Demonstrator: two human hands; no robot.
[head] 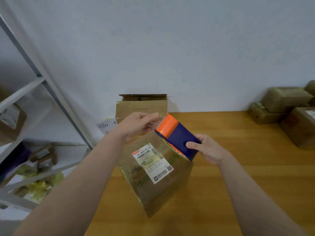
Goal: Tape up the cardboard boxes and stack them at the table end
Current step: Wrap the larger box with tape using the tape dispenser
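On the table [238,167], right under both hands: the box [153,193], label [152,162] up, long axis running from the near edge toward the wall. Behind it, against the wall, an open box [143,106], flaps up. Well apart at the right end, stacked boxes [281,103], glossy with tape.

Above the box's far end: the dispenser [179,137], orange mouth aimed up-left. Clamped round its blue body, the right hand [208,149], thumb on the top face. Just left of the mouth, the left hand [138,126], thumb and forefinger pinched together on the clear tape end [157,116], other fingers curled.

Short stretch of tape between the two, apparently clear of the cardboard.

Judged next: press the tape end onto the far edge, nearer the left hand, then pull the dispenser back along the long axis.
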